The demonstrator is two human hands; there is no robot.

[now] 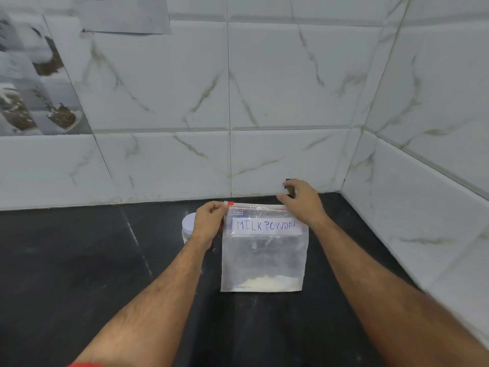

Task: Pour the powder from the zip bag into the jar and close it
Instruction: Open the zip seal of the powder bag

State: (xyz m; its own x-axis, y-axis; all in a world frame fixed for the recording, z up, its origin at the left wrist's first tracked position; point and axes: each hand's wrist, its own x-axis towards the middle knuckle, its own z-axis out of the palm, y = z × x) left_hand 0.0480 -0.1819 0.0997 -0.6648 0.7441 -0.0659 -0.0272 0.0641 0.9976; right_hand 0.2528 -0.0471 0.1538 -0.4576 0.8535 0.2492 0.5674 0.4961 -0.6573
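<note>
Bag point(264, 250) is held upright on the counter point(79, 260), zip seal running left–right: left hand point(207, 223) pinches the slider-end corner, right hand point(301, 202) grips the far corner — jar point(188, 226) sits behind the left hand.

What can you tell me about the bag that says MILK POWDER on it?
The zip bag is clear, soft plastic and is held upright on the dark counter. A white label with handwritten blue letters sits near its top. Along the top runs a red zip strip with a small red slider at its left end. The left hand pinches the top left corner; the right hand is at the top right. A little pale powder lies at the bottom.
</note>
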